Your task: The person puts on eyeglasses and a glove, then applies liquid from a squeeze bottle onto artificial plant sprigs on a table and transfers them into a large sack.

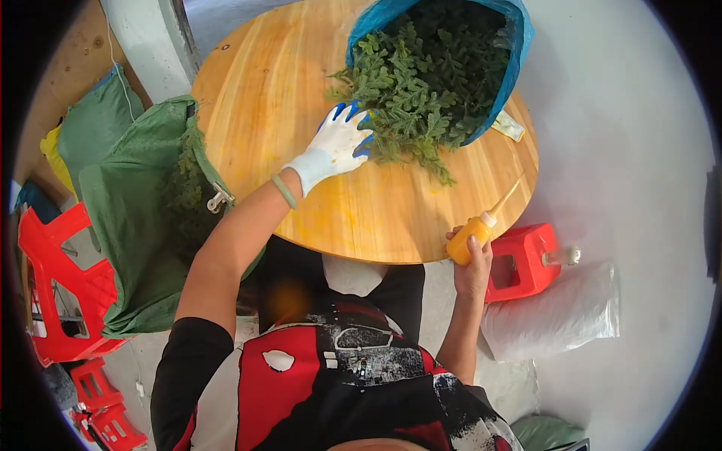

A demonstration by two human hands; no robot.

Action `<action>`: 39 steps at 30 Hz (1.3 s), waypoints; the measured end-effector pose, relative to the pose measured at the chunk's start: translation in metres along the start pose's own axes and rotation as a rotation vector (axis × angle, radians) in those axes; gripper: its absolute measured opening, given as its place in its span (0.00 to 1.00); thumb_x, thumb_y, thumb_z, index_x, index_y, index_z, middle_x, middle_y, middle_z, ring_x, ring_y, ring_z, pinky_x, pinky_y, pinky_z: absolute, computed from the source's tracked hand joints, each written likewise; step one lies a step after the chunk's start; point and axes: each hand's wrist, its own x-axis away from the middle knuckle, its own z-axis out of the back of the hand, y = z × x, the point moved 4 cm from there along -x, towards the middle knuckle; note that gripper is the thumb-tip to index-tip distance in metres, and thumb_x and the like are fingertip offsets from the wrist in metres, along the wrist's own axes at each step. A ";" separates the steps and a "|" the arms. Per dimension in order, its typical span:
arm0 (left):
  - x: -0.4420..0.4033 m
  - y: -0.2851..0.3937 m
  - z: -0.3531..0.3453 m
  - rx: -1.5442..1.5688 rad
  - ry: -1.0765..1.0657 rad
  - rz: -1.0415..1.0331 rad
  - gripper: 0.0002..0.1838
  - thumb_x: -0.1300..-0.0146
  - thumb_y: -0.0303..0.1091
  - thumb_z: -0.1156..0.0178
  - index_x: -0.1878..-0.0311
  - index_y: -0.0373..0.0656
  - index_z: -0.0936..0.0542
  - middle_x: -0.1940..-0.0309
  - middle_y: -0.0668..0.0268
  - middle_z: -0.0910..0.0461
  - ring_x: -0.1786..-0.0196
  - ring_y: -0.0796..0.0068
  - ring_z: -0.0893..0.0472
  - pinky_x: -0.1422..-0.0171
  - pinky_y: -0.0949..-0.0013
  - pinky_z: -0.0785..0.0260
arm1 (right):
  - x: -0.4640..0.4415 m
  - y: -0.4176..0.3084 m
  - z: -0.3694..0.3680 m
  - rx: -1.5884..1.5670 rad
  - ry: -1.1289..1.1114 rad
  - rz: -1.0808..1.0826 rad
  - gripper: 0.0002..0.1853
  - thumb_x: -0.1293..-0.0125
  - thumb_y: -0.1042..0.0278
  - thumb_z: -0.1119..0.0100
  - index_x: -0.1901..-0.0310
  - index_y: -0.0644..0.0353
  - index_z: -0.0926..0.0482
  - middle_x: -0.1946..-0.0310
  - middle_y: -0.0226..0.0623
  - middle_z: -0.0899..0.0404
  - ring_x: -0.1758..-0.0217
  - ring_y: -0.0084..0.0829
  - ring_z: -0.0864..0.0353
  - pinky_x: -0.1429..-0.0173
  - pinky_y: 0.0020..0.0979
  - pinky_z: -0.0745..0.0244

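- Sprigs of greenery (410,90) spilling from blue bag (519,56) onto round wooden table (278,75)
- Left hand (342,141), gloved: fingers spread, touching sprigs
- Right hand (475,264), bare: wrapped around yellow squeeze bottle (466,239), by table edge

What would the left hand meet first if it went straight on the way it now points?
Likely the sprigs: the left hand seems at their edge, though from this view I cannot tell whether it touches them.
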 end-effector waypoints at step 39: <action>0.138 0.032 0.087 0.357 -0.095 -0.149 0.32 0.47 0.52 0.36 0.40 0.47 0.23 0.38 0.60 0.25 0.33 0.54 0.29 0.25 0.48 0.44 | -0.023 0.081 -0.132 -0.641 -0.338 -0.722 0.24 0.31 0.57 0.44 0.46 0.73 0.27 0.41 0.65 0.27 0.37 0.56 0.25 0.33 0.49 0.28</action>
